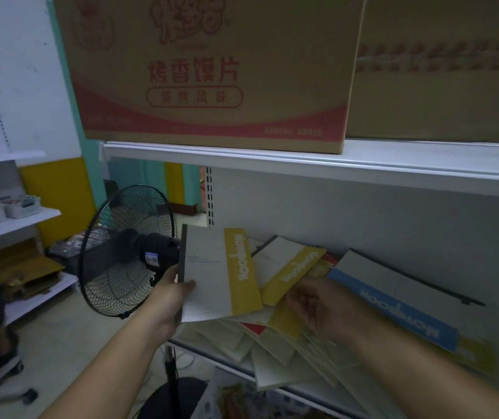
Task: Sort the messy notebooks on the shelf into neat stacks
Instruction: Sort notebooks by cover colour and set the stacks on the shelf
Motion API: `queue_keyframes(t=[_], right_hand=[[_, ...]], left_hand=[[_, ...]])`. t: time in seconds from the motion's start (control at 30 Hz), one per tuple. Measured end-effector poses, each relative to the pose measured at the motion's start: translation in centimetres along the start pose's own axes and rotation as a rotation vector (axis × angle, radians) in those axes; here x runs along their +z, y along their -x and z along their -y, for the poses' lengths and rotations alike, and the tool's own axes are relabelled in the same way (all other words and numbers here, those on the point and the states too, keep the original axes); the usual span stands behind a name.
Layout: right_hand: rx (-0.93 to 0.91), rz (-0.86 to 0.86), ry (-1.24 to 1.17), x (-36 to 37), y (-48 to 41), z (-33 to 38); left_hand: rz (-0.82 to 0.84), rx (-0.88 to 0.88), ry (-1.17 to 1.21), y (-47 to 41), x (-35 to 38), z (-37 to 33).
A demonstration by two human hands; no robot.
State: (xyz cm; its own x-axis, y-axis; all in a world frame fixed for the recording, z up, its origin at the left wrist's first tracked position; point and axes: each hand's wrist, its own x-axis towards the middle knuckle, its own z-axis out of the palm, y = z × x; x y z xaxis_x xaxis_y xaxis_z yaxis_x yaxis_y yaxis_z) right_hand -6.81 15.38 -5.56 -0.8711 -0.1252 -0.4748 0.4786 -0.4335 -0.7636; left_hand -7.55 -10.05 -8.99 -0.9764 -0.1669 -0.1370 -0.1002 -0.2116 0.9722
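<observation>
From my remote seat I see the left hand (169, 293) gripping a grey notebook (209, 276) with a yellow band down its right side. The thumb lies across the front cover near the lower spine corner and the fingers are curled behind it. The notebook is held upright and slightly tilted, lifted clear of the heap, in front of the left end of the lower shelf (203, 353). The right hand (311, 306) reaches into the heap just beside it, palm toward me. It is blurred, so I cannot tell whether its fingers have closed on anything. They sit at the lower edge of a second yellow-banded book (290, 267), which leans against the back panel. To the right of that hand a larger blue-banded book (402, 300) lies slanted on the shelf. Below both hands the loose pile (284, 355) of pale covers fans out untidily, some hanging over the shelf's front edge. On the upper shelf (272, 160) stands a cardboard box (212, 71) with red print, and a plain carton (438, 92) touches its right side. A black fan (127, 252) stands left of the shelving.
</observation>
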Motion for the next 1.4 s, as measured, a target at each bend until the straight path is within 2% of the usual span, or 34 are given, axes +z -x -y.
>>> queue_keyframes(t=[0.1, 0.17, 0.23, 0.37, 0.43, 0.5, 0.53, 0.67, 0.83, 1.0, 1.1, 1.23, 1.4], right_hand=[[-0.080, -0.070, 0.266, 1.1, -1.3, 0.3], [-0.187, -0.178, 0.519, 1.8, -2.0, 0.4], [-0.308, -0.226, 0.651, 1.7, -2.5, 0.7], [-0.595, -0.395, 0.703, -0.8, -0.2, 2.7], [-0.645, -0.402, 0.538, -2.0, 1.1, 3.6], [-0.640, -0.295, 0.419, -2.2, 2.0, 3.6], [-0.634, -0.237, 0.434, -1.9, 2.2, 3.0], [-0.566, -0.161, 0.667, -0.3, 1.4, 0.2], [-0.454, -0.038, 0.762, -0.2, 1.6, -1.3], [-0.411, -0.177, 1.096, -2.0, 1.6, -2.2], [-0.339, -0.191, 1.059, -1.7, 1.7, -2.9], [-0.353, -0.238, 0.863, -0.9, 1.4, -3.3], [-0.504, -0.295, 1.097, -0.7, 1.5, -3.5]], left_hand=[[0.018, -0.008, -0.007, 0.3, 0.1, -0.3], [0.020, -0.004, 0.007, 0.5, -0.1, -0.7], [-0.005, 0.014, 0.053, 0.6, -0.4, -1.1], [0.033, 0.055, 0.089, 1.5, -1.1, -1.8], [0.052, 0.056, 0.086, 1.6, -0.9, -1.9], [0.061, 0.044, 0.081, 1.7, 0.0, -1.8], [0.076, 0.038, 0.073, 1.9, 0.7, -1.7], [0.209, 0.000, 0.126, 3.1, 3.7, -1.1], [0.254, -0.031, 0.093, 3.5, 3.3, 0.1], [0.181, -0.036, 0.128, 3.3, 1.6, 0.8], [0.129, -0.034, 0.158, 3.5, 1.1, 1.2], [0.085, -0.023, 0.202, 4.1, 0.4, 1.4], [0.039, -0.015, 0.257, 5.4, -0.8, 1.5]])
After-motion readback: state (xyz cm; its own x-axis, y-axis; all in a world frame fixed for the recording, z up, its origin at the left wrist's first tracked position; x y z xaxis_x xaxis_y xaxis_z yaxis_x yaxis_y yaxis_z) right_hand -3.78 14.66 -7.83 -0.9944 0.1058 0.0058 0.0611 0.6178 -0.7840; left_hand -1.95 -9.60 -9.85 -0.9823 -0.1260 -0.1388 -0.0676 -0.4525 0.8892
